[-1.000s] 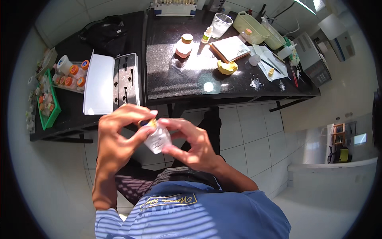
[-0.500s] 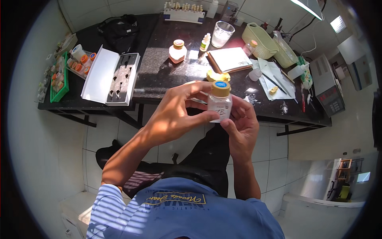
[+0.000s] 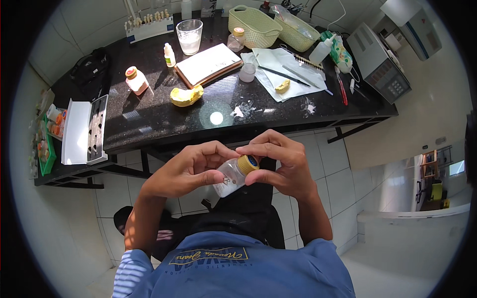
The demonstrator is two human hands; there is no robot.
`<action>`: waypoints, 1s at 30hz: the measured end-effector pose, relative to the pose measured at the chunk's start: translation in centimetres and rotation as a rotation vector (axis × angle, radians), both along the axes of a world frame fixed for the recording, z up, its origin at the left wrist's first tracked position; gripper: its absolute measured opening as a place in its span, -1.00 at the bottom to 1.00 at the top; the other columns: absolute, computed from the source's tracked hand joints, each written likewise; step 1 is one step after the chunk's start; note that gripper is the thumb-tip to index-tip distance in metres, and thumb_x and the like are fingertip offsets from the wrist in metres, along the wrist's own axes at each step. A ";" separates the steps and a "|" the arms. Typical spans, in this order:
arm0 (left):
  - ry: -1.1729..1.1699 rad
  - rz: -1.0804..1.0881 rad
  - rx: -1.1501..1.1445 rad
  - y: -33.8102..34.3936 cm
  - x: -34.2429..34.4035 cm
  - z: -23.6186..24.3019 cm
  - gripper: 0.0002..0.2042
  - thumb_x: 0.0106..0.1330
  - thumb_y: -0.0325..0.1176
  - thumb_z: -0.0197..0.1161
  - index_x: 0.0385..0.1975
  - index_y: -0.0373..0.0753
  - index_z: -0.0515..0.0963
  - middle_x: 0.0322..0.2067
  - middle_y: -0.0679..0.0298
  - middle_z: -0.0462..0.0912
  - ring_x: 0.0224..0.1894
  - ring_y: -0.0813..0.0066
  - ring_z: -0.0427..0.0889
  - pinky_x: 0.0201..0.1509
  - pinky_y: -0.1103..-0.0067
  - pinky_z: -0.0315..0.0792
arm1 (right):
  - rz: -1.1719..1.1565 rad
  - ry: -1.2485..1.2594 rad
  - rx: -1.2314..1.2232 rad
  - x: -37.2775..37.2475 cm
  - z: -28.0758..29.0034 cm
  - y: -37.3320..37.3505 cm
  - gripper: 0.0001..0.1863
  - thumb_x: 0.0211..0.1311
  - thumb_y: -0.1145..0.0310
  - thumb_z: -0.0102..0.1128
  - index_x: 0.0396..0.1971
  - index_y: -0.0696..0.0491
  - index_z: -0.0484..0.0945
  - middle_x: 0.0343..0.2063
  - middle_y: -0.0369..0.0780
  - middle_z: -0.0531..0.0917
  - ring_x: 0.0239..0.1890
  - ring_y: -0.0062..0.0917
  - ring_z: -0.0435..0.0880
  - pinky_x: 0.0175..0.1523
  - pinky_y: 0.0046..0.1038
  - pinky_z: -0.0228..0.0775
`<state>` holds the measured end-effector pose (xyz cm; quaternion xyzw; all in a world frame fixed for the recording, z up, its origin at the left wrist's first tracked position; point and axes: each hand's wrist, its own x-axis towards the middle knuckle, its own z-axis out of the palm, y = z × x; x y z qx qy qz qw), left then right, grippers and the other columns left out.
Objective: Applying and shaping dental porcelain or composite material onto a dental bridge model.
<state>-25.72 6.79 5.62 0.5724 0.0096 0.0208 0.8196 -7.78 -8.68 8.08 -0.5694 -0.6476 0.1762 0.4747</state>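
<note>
A small clear jar (image 3: 229,182) with white powder in its lower part is held tilted in front of my lap, just off the table's near edge. My left hand (image 3: 179,169) grips the jar's body between thumb and fingers. The gold ribbed cap (image 3: 245,166), which has a blue top, sits on the jar, with the thumb and fingers of my right hand (image 3: 285,164) closed round it. On the table beyond lie a yellow dental-arch-shaped piece (image 3: 186,96) and some spilled white powder (image 3: 243,110).
The black table (image 3: 164,126) carries a pink jar (image 3: 136,81), a dropper bottle (image 3: 169,55), a glass (image 3: 189,37), a white pad (image 3: 208,64) and a small cup (image 3: 247,72). Tools (image 3: 283,75) lie on paper. Green baskets (image 3: 254,27) stand behind; an open white case (image 3: 84,131) lies left.
My hands have drawn the jar down and left, toward my body, and tilted it. My right hand has shifted from the jar's side to its cap. The view has turned rightward.
</note>
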 end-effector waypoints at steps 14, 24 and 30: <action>-0.020 -0.008 0.435 -2.1 8.2 -0.9 -0.48 0.00 -0.48 0.43 0.04 -0.31 0.50 0.01 0.15 0.50 0.07 0.36 0.52 0.13 0.49 0.39 | -0.931 -0.161 0.015 18.5 0.3 -3.1 -0.78 0.36 0.34 0.10 -0.29 0.19 0.60 -0.40 -0.25 0.66 -0.36 -0.71 0.60 -0.24 -0.63 0.43; -0.034 0.508 0.754 -5.1 17.1 -1.9 -0.49 -0.04 -0.55 0.42 0.01 -0.29 0.50 -0.09 0.11 0.61 -0.02 0.27 0.63 0.09 0.47 0.45 | -0.591 -0.449 -0.341 28.6 -2.4 -1.4 -0.85 0.11 0.56 0.19 -0.28 0.19 0.53 -0.39 -0.12 0.63 -0.35 -0.36 0.66 -0.16 -0.36 0.47; 0.060 0.768 0.826 -6.3 20.7 -2.8 -0.53 0.07 -0.56 0.37 0.03 -0.31 0.46 -0.07 0.10 0.63 0.00 0.33 0.63 0.09 0.51 0.44 | -0.522 -0.693 -0.485 30.6 0.5 -5.8 -0.80 0.10 0.63 0.07 -0.23 0.21 0.51 -0.37 -0.11 0.52 -0.40 -0.31 0.59 -0.22 -0.30 0.41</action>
